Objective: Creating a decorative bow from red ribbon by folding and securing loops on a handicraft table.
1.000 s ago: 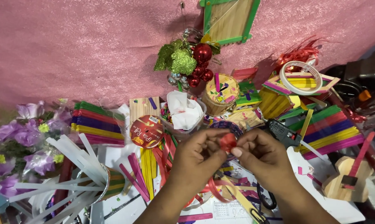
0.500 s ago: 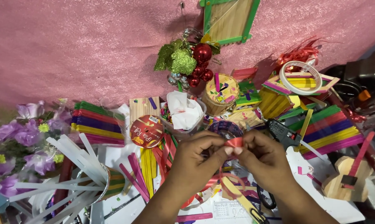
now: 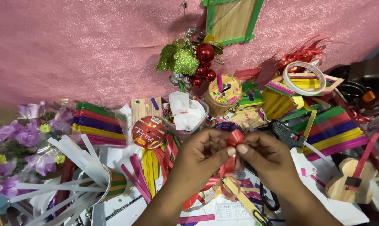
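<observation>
L hand (image 3: 198,157) and R hand (image 3: 267,161) both pinch a shiny red ribbon loop (image 3: 234,138) at fingertips, above the cluttered table centre. Vs 1 s ago: loop sits higher and fuller, fingers closer tog., so the bow is taking shape. Clear plastic tub (image 3: 198,125) holds crumpled white paper; round stick-built basket (image 3: 219,104) holds coloured scraps.

Both hands meet low at centre — left hand (image 3: 198,161), right hand (image 3: 269,161) — fingers pinched together.
</observation>
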